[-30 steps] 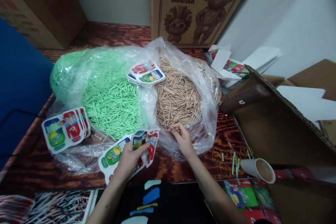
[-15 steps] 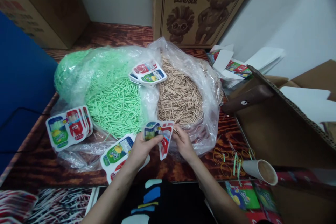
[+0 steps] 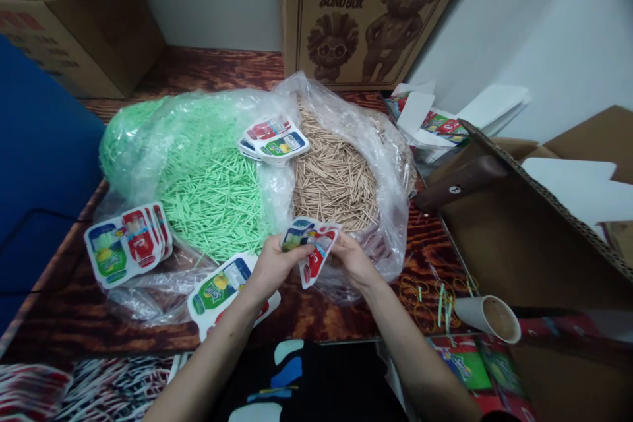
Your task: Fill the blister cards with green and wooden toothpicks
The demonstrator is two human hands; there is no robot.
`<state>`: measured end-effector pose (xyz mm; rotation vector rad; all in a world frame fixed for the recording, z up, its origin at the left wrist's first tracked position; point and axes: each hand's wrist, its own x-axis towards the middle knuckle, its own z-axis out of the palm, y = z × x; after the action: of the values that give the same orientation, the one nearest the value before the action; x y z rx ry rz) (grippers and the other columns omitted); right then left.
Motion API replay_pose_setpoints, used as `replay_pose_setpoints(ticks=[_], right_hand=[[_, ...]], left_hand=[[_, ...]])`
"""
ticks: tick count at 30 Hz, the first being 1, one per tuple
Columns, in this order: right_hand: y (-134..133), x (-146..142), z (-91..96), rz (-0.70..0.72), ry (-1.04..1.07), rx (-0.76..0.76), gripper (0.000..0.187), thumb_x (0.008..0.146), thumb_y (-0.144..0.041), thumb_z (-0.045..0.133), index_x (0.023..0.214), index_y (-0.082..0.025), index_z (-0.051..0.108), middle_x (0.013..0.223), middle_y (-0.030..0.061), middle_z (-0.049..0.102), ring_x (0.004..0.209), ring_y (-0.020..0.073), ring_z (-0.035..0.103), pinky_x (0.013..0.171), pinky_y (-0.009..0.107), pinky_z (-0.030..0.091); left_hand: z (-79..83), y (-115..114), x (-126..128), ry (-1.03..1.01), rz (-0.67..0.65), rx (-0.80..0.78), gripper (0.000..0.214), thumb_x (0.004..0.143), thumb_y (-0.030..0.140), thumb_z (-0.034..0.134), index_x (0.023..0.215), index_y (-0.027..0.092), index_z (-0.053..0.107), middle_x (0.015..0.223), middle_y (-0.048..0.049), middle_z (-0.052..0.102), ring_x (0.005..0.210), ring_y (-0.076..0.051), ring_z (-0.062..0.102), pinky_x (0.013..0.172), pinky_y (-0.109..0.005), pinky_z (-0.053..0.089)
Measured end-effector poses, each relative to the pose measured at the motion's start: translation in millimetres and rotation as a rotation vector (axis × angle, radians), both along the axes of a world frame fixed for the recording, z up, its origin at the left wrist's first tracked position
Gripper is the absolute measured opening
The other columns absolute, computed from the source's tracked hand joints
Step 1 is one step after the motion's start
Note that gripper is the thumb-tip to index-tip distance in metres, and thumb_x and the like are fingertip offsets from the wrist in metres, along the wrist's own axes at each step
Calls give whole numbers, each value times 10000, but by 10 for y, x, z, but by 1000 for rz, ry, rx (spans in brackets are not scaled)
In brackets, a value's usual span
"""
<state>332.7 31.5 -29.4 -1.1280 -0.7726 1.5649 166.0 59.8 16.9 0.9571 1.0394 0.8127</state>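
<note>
My left hand (image 3: 271,267) pinches a small printed packet (image 3: 319,254) with green and red drink-bottle pictures, thumb across its front. My right hand (image 3: 355,262) is closed at the packet's right edge, its fingertips partly behind it; what they hold is hidden. Just beyond both hands lie thin brown sticks (image 3: 336,178) in an open clear plastic bag. Left of them, short light-green sticks (image 3: 212,204) fill another clear bag. More packets lie around: a fanned stack (image 3: 121,247) at the left, some beneath my left forearm (image 3: 217,290), and a few on the bags (image 3: 277,142).
A large printed carton (image 3: 366,20) stands at the back, with brown boxes (image 3: 109,33) at the back left. On the right are an open cardboard box (image 3: 519,231), a paper cup (image 3: 475,313) on its side and yellow rubber bands (image 3: 425,316). A blue panel (image 3: 44,165) borders the left.
Both hands and the packet have moved slightly right and away from me. The right fingertips, where small brown ends showed before, are now partly covered by the packet. The view has shifted slightly.
</note>
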Motion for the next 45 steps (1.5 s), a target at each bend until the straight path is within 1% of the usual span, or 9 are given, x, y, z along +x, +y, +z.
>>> replay_pose_setpoints(ticks=[4, 11, 18, 22, 26, 29, 32, 36, 45], right_hand=[[-14, -58, 76, 80, 133, -104, 296, 648, -366, 792, 862, -194, 682, 772, 13, 698, 675, 165, 623, 670, 296, 483], [-91, -13, -16, 170, 324, -226, 297, 675, -235, 803, 925, -165, 660, 784, -1, 666, 625, 89, 589, 646, 229, 464], [-80, 42, 25, 269, 365, -319, 327, 670, -237, 798, 941, -140, 643, 697, -15, 622, 575, 78, 575, 599, 206, 460], [-78, 46, 126, 41, 142, -111, 201, 712, -283, 750, 813, -164, 624, 689, -15, 613, 625, 103, 573, 639, 227, 461], [-95, 54, 70, -147, -284, 159, 97, 806, -297, 630, 816, -202, 616, 764, 6, 648, 751, 157, 593, 743, 283, 462], [-128, 51, -76, -130, -497, 203, 122, 836, -301, 567, 797, -200, 622, 772, 20, 650, 795, 182, 595, 777, 309, 459], [-157, 35, -150, -135, -519, 220, 141, 861, -297, 525, 814, -201, 618, 786, 27, 660, 815, 187, 609, 794, 313, 461], [-156, 5, -47, -89, -536, 268, 145, 871, -263, 519, 829, -202, 643, 824, 36, 675, 832, 188, 618, 790, 304, 462], [-79, -106, 176, 9, -533, 333, 174, 869, -187, 491, 857, -199, 664, 871, 41, 686, 893, 190, 628, 849, 319, 456]], left_hand=[[-44, -15, 111, 56, 32, 18, 176, 604, 290, 761, 593, 138, 673, 544, 32, 618, 510, -109, 526, 527, -209, 429], [-164, -52, 78, 9, 103, -68, 188, 596, 293, 774, 677, 139, 705, 609, 11, 674, 539, -128, 578, 558, -227, 465], [-112, -65, -6, -109, 188, -137, 242, 576, 290, 812, 725, 124, 718, 659, -14, 712, 564, -136, 618, 601, -244, 500], [-95, -73, -123, -132, 269, -110, 260, 617, 283, 801, 817, 131, 734, 778, -28, 745, 689, -159, 665, 726, -270, 519], [-110, -131, -222, -148, 315, -104, 268, 648, 277, 788, 871, 139, 735, 860, -45, 758, 781, -186, 690, 803, -296, 521], [-130, -189, -255, -152, 329, -104, 288, 650, 263, 791, 907, 147, 732, 900, -48, 760, 822, -198, 695, 837, -310, 519], [-156, -231, -269, -176, 332, -124, 314, 656, 263, 789, 939, 142, 729, 934, -64, 758, 829, -209, 699, 857, -339, 518], [-184, -260, -288, -180, 348, -143, 333, 644, 258, 798, 946, 137, 725, 916, -69, 759, 818, -217, 700, 853, -359, 520], [-208, -322, -409, 63, 316, -81, 223, 636, 298, 792, 789, 145, 735, 757, -19, 751, 676, -169, 666, 670, -246, 510]])
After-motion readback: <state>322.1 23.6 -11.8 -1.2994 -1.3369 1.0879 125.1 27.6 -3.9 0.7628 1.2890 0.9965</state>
